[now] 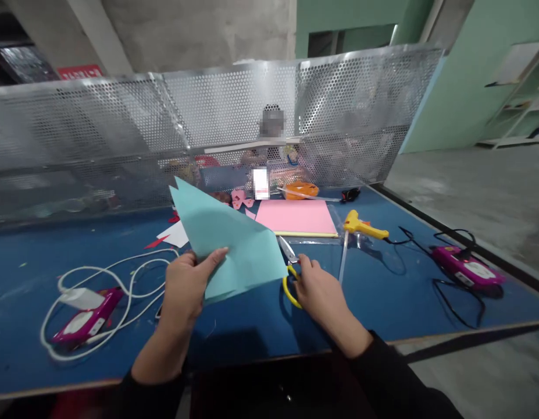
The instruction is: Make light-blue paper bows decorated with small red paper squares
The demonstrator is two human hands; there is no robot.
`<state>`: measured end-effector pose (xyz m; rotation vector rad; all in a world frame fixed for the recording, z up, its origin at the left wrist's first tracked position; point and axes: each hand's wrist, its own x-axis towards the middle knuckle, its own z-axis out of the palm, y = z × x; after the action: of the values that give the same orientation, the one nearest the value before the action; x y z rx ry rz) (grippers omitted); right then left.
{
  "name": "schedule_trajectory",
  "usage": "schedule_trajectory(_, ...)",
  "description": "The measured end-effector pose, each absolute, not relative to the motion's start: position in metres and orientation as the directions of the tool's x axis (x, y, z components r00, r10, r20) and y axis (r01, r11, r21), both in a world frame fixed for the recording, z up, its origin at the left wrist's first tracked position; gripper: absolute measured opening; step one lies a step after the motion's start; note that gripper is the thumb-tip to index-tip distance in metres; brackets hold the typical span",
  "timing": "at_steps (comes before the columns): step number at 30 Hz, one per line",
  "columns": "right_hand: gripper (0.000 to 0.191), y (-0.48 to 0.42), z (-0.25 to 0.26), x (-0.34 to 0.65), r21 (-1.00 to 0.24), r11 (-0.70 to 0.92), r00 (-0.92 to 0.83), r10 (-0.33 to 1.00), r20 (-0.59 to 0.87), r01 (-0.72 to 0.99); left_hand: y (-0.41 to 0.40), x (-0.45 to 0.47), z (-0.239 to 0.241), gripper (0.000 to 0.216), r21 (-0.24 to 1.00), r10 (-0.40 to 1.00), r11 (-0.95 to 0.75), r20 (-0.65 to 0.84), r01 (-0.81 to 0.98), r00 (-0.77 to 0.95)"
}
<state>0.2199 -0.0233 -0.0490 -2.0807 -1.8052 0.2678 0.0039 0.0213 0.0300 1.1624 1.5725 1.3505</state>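
Left hand (186, 288) pinches the teal paper sheet (234, 244) by its near edge, above the table's (252, 331) near edge. Right hand (324, 294), closer, grips the yellow-handled scissors (291, 259) at the sheet's right corner, blades pointing toward the far edge.

The sheet (228, 241) is thin, smooth, matt paper. The scissors (291, 259) have shiny metal blades and glossy plastic handles. The table (260, 326) has a matt top and a bare wooden edge. The screen (234, 110) is perforated metal, dully gleaming. The glue gun (360, 226) is smooth plastic.
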Motion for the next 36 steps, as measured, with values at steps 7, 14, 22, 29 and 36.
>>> schedule_trajectory(7,0.022,-0.040,-0.044,0.227,-0.259,-0.034,0.078,0.984,0.162,0.965,-0.010,-0.005,0.006,0.041,0.985,0.938,0.030,0.031,0.169,-0.346)
schedule_trajectory(14,0.072,-0.076,-0.020,0.226,-0.299,0.475,-0.203,0.750,0.630,0.828,-0.021,0.001,0.001,0.042,0.961,0.926,-0.014,0.116,0.275,-0.359)
schedule_trajectory(22,0.076,-0.062,-0.048,0.205,-0.190,0.478,-0.206,0.657,0.725,0.858,-0.032,0.012,-0.013,0.044,0.964,0.949,-0.055,0.131,0.260,-0.286)
schedule_trajectory(29,0.043,-0.061,-0.044,0.204,-0.889,0.327,0.216,0.889,0.405,0.321,-0.039,0.011,-0.020,0.056,0.989,0.963,-0.065,0.097,0.133,-0.253)
schedule_trajectory(36,0.042,-0.058,-0.051,0.206,-0.977,0.160,0.367,0.908,0.202,0.141,-0.047,0.010,-0.020,0.068,1.000,0.975,-0.020,0.019,0.000,-0.220)
